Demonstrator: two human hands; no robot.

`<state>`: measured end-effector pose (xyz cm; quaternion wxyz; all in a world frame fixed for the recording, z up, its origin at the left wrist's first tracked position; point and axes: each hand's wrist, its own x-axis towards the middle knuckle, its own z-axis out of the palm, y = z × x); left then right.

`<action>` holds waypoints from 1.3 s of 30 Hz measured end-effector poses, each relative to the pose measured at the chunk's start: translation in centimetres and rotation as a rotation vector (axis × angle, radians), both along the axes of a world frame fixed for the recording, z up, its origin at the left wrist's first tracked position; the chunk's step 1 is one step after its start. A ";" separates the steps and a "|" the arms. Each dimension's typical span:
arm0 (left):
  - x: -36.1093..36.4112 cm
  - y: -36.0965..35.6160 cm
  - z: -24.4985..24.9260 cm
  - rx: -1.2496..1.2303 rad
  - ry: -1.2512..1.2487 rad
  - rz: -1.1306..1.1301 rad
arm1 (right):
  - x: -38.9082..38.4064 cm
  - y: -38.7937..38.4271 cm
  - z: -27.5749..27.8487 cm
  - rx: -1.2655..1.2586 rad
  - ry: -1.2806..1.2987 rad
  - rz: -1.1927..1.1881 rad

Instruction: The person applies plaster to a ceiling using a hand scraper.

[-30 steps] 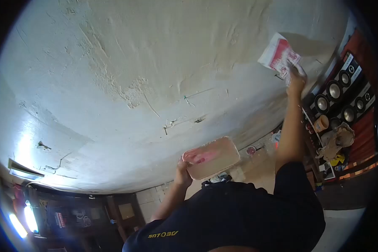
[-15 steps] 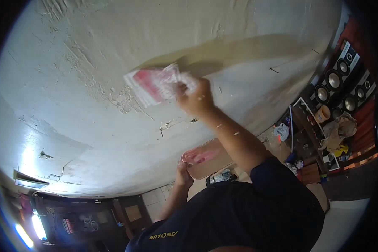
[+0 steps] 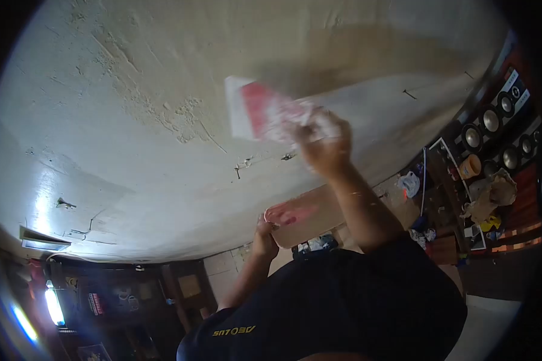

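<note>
My right hand (image 3: 326, 141), blurred by motion, is closed on a flat spreader (image 3: 256, 111) smeared with pink and white paste. The spreader lies at or very near the pale plastered surface (image 3: 162, 174); exact contact is hard to tell. Lower down, my left hand (image 3: 264, 239) grips the left edge of a tan board (image 3: 313, 225). Pink paste (image 3: 286, 213) lies on the board beside its fingers. Rough, peeling patches (image 3: 183, 117) mark the surface left of the spreader.
Nails (image 3: 409, 94) and small holes mark the pale surface. At the right stand speakers (image 3: 491, 120), an orange container (image 3: 470, 166) and crumpled brown paper (image 3: 501, 189). Dark shelving (image 3: 126, 301) and a bright lamp (image 3: 55, 305) are at lower left.
My right hand and the spreader have moved to the right in view, and the spreader's angle has turned. My left hand still holds the board, nearly unmoved.
</note>
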<state>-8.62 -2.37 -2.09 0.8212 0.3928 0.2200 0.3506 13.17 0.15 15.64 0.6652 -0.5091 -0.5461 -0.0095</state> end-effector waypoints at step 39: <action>-0.5 0.9 -1.2 -0.030 -0.018 -0.015 | 13.3 -5.3 0.9 0.164 0.365 0.077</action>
